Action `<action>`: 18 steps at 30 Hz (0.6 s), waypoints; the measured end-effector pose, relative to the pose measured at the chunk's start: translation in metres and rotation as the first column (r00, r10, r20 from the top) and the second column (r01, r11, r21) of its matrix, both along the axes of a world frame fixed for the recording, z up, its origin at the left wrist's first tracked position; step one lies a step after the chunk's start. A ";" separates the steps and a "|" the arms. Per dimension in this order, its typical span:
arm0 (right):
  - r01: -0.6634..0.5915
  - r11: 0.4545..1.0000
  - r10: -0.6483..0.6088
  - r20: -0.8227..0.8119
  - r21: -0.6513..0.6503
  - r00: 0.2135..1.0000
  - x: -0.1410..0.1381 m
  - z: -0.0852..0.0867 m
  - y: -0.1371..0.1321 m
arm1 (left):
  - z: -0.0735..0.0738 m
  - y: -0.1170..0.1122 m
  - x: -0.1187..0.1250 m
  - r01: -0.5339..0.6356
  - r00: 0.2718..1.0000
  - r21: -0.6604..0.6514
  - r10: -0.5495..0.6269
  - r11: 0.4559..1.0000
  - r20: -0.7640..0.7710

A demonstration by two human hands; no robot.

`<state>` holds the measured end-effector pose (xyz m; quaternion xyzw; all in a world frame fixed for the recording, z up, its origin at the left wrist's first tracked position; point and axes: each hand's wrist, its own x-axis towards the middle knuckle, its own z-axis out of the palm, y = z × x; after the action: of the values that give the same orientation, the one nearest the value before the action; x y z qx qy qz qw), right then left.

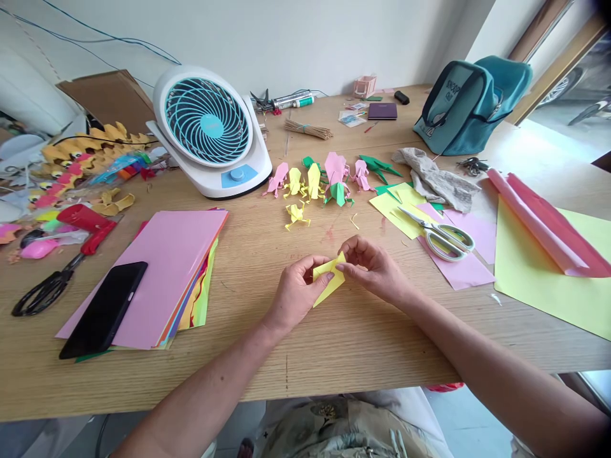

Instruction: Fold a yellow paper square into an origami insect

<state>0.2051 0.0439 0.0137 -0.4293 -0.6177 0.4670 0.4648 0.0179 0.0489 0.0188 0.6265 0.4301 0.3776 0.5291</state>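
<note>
Folded yellow paper is over the table, pinched between thumb and fingers of both left hand and right hand. Beyond stand paper figures; scissors lie right, paper stack left.

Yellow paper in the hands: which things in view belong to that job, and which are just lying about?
Likely part of it:
yellow paper, pinched by left hand and right hand
folded paper figures
paper stack
white-handled scissors

Likely just lying about:
fan
phone
teal bag
keys
grey cloth
</note>
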 end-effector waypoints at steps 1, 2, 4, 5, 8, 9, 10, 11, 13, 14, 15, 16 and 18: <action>-0.015 1.000 0.015 -0.002 -0.016 1.000 0.000 0.000 0.000 | 0.000 0.000 0.000 -0.008 1.000 0.008 0.008 1.000 0.000; -0.029 0.999 0.029 -0.003 -0.040 1.000 -0.001 -0.001 0.000 | -0.001 -0.001 0.000 -0.015 1.000 0.020 0.015 1.000 -0.005; -0.055 0.994 0.053 -0.021 -0.090 0.998 -0.002 0.000 0.000 | 0.000 -0.002 0.000 -0.026 0.999 0.061 0.028 0.998 -0.027; -0.065 0.992 0.062 -0.032 -0.109 0.998 -0.002 0.001 -0.001 | 0.000 -0.003 0.000 -0.032 0.998 0.088 0.036 0.996 -0.043; -0.071 0.989 0.067 -0.039 -0.132 0.997 -0.004 0.004 -0.001 | 0.003 -0.005 0.000 -0.045 0.994 0.159 0.061 0.986 -0.093; -0.068 0.988 0.064 -0.036 -0.135 0.997 -0.004 0.005 -0.001 | 0.005 -0.005 0.000 -0.051 0.991 0.179 0.071 0.983 -0.109; -0.066 0.988 0.062 -0.035 -0.138 0.997 -0.004 0.006 -0.002 | 0.006 -0.006 0.000 -0.053 0.989 0.196 0.079 0.979 -0.124; -0.066 0.988 0.061 -0.037 -0.141 0.997 -0.004 0.006 -0.002 | 0.006 -0.006 0.000 -0.053 0.987 0.208 0.082 0.977 -0.135; -0.070 0.987 0.064 -0.047 -0.145 0.997 -0.004 0.007 -0.002 | 0.007 -0.006 0.000 -0.050 0.986 0.223 0.083 0.973 -0.142; -0.071 0.987 0.065 -0.049 -0.145 0.997 -0.004 0.007 -0.002 | 0.007 -0.006 0.000 -0.050 0.986 0.228 0.084 0.972 -0.142; -0.071 0.987 0.065 -0.050 -0.145 0.997 -0.004 0.007 -0.002 | 0.007 -0.006 0.000 -0.051 0.986 0.233 0.085 0.971 -0.142; -0.071 0.987 0.064 -0.049 -0.146 0.997 -0.004 0.007 -0.002 | 0.007 -0.006 0.000 -0.052 0.986 0.236 0.088 0.970 -0.144; -0.070 0.986 0.064 -0.047 -0.153 0.997 -0.004 0.007 -0.002 | 0.006 -0.006 0.000 -0.057 0.985 0.241 0.094 0.969 -0.146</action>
<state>0.2008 0.0424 0.0209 -0.4331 -0.5839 0.5377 0.4270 0.0181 0.0424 0.0249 0.6955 0.4460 0.3957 0.4009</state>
